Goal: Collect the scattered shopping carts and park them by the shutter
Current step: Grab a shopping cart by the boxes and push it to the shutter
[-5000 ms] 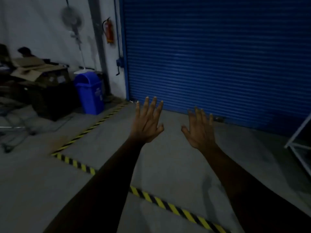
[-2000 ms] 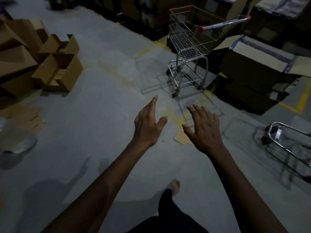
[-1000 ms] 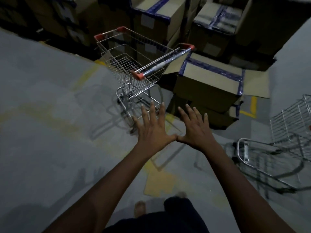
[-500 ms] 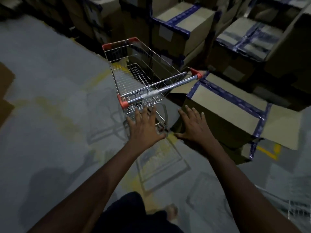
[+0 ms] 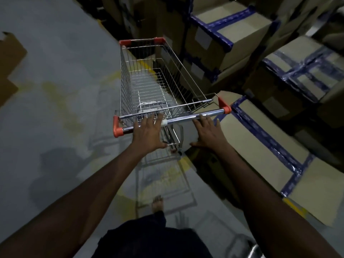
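Both hands reach the cart's handle [image 5: 186, 118]: left hand [image 5: 149, 134] and right hand [image 5: 209, 134] fingers spread, laid over it, not curled. Cart [image 5: 158, 81] at 12; boxes [image 5: 260, 127] crowd 2, bare floor [image 5: 55, 108] at 10

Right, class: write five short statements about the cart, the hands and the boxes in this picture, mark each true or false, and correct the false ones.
1. Both hands reach the cart's handle bar. True: the left hand and right hand have open fingers at the bar.
2. The basket is full of goods. False: nothing shows inside it.
3. Taped boxes stand to the cart's right. True.
4. The handle's end caps are blue. False: they are orange-red.
5. The blue shutter is in view. False: only floor, boxes and cart show.
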### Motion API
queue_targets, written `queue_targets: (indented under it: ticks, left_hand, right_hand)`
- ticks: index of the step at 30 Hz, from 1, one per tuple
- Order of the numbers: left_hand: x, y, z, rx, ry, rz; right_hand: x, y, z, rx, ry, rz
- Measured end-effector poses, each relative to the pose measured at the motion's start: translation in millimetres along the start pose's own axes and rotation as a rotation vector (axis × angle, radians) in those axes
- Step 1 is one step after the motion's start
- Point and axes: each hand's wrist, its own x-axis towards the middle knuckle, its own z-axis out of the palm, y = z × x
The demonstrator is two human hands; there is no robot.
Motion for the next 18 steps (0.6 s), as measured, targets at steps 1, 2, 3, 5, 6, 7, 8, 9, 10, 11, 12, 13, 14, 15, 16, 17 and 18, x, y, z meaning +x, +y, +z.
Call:
queue_targets:
  ticks: [1, 2, 3, 5, 6, 7, 8, 9, 10, 11, 12, 13, 14, 15, 16, 17, 18]
  left_hand:
    - [8.0, -0.6, 2.7, 0.000, -0.015, 0.002]
    - [14.8, -2.4, 4.5, 0.004, -0.034, 0.003]
    - [19.5, -5.0, 4.7, 0.011, -0.057, 0.003]
    - [27.0, -11.1, 5.4, 0.026, -0.090, 0.000]
    - [31.2, -13.5, 4.9, 0.023, -0.101, 0.002]
    - [34.9, -15.0, 1.6, 0.009, -0.116, -0.002]
    - [39.6, -16.8, -1.3, -0.009, -0.150, -0.015]
    - [44.2, -17.5, -6.3, -0.027, -0.191, -0.040]
    - [49.2, -18.2, -10.4, -0.053, -0.231, -0.065]
    - [54.4, -19.4, -12.8, -0.063, -0.283, -0.109]
    - [59.1, -19.9, -14.4, -0.066, -0.323, -0.142]
    - [62.5, -19.2, -15.6, -0.058, -0.358, -0.166]
    - [64.0, -18.7, -17.0, -0.058, -0.385, -0.184]
    - [63.1, -15.9, -21.3, -0.070, -0.404, -0.208]
    - [61.1, -13.2, -24.5, -0.082, -0.417, -0.231]
    - [58.8, -11.5, -25.8, -0.091, -0.412, -0.257]
    - [57.7, -12.3, -24.0, -0.089, -0.379, -0.270]
  right_hand:
    - [7.8, 5.8, 0.9, -0.018, -0.004, -0.016]
    - [15.4, 10.1, 1.2, -0.036, -0.008, -0.036]
    - [23.0, 13.0, 0.9, -0.043, -0.011, -0.058]
    - [38.3, 19.5, 0.6, -0.038, 0.000, -0.095]
    - [46.0, 22.6, 1.2, -0.048, 0.001, -0.110]
    - [53.5, 25.5, 1.8, -0.070, -0.003, -0.124]
    - [62.9, 28.7, 3.0, -0.094, -0.012, -0.138]
    - [72.1, 31.4, 2.7, -0.108, -0.022, -0.153]
    - [80.8, 34.2, 2.3, -0.106, -0.031, -0.169]
    - [88.9, 36.4, 0.9, -0.090, -0.035, -0.191]
    - [96.0, 37.8, -2.4, -0.078, -0.037, -0.223]
    - [102.0, 38.6, -5.8, -0.079, -0.061, -0.255]
    - [107.4, 39.4, -8.2, -0.086, -0.098, -0.284]
    - [112.8, 39.8, -10.1, -0.098, -0.139, -0.302]
    - [117.9, 39.8, -10.7, -0.111, -0.175, -0.314]
    - [121.6, 38.8, -10.1, -0.120, -0.201, -0.317]
    - [124.8, 37.4, -8.2, -0.126, -0.205, -0.313]
